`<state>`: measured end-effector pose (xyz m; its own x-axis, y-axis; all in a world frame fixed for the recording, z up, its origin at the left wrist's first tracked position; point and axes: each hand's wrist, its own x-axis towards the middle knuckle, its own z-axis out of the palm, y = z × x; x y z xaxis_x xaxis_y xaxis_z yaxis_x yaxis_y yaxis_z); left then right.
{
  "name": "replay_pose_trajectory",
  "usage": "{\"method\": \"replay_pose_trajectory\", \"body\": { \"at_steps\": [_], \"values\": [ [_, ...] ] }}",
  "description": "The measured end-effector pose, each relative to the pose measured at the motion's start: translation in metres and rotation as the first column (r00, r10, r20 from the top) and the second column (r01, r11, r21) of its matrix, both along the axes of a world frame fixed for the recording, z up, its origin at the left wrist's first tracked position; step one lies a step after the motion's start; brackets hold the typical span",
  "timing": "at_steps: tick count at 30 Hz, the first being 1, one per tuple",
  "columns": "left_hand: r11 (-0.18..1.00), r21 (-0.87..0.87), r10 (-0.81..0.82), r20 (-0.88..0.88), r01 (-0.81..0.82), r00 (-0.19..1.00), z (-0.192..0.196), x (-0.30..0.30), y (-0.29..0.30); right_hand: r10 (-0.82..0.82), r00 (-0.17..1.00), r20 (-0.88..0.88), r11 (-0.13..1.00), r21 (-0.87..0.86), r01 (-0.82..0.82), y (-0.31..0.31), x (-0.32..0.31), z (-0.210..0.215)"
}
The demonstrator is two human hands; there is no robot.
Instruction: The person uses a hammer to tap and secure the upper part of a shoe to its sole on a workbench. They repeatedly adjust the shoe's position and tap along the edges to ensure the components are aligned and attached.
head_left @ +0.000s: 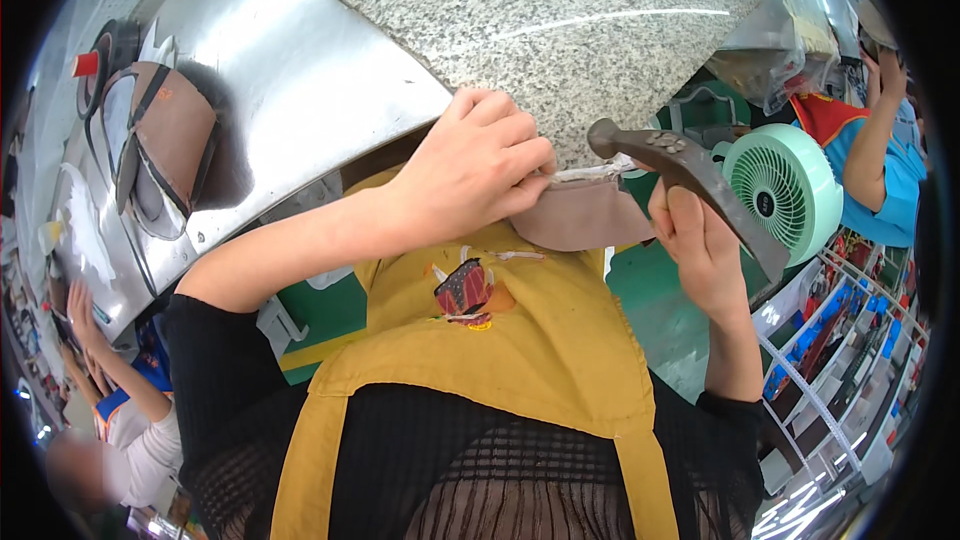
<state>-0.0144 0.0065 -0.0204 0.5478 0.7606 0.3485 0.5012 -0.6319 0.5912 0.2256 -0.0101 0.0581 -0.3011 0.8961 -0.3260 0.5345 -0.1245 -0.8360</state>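
My left hand (482,162) is closed on the left end of a brown leather piece (580,215) with a whitish edge. The piece lies at the near edge of a speckled stone slab (560,50) and hangs over it toward me. My right hand (700,245) grips a hammer (690,165) with a dark metal head. Its round face points left, above the leather piece's right end, and its broad flat end reaches down to the right. The hammer's handle is mostly hidden in my fist.
Brown shoe uppers (170,130) with black trim lie on the metal tabletop (290,60) at left. A mint-green fan (780,190) stands right of my right hand. Beyond it are a wire rack (840,370) and a person in blue (890,175). Another person (140,440) sits lower left.
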Motion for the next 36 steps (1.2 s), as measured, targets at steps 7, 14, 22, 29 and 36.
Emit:
{"method": "replay_pose_trajectory", "body": {
  "at_steps": [7,14,22,29,36],
  "values": [
    [0.993,0.105,0.046,-0.001,-0.046,0.999,-0.005,0.023,0.004,0.159,0.984,0.084,0.982,0.092,-0.167,-0.001,0.006,0.010],
    [0.996,0.034,-0.081,-0.065,0.083,0.995,0.000,0.006,0.013,0.229,0.969,0.090,0.952,0.189,-0.242,-0.003,0.000,-0.004],
    [0.900,0.350,-0.225,-0.136,0.260,0.965,-0.007,0.002,0.015,0.374,0.904,0.207,0.920,0.042,-0.390,0.001,-0.002,0.007],
    [0.874,0.418,-0.178,-0.200,0.248,0.964,-0.007,0.002,0.015,0.320,0.924,0.207,0.911,0.199,-0.360,0.010,-0.002,0.014],
    [0.985,0.113,-0.130,-0.009,0.130,0.992,-0.006,-0.005,0.016,0.375,0.906,0.196,0.920,0.043,-0.390,0.011,-0.007,0.006]
  ]
}}
